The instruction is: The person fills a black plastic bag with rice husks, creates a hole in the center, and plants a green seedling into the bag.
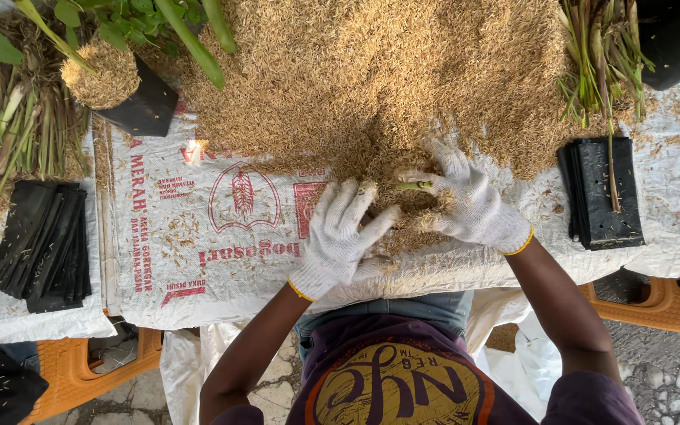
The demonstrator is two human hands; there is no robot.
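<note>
Both my hands wear white knit gloves. My left hand (342,236) lies flat with spread fingers on a small mound of rice husks at the near edge of a large husk pile (371,71). My right hand (470,201) rests on the same mound, and its thumb and fingers pinch a short green plant stem (412,186) that pokes out toward the left. The husks lie on a white printed woven sack (190,228) spread over the table.
Stacks of flat black nursery bags lie at the left (41,244) and right (600,193). Bundles of green seedlings lie at the far left (21,118) and far right (604,55). A filled black bag (116,83) stands at the back left. Orange plastic furniture (655,307) shows below.
</note>
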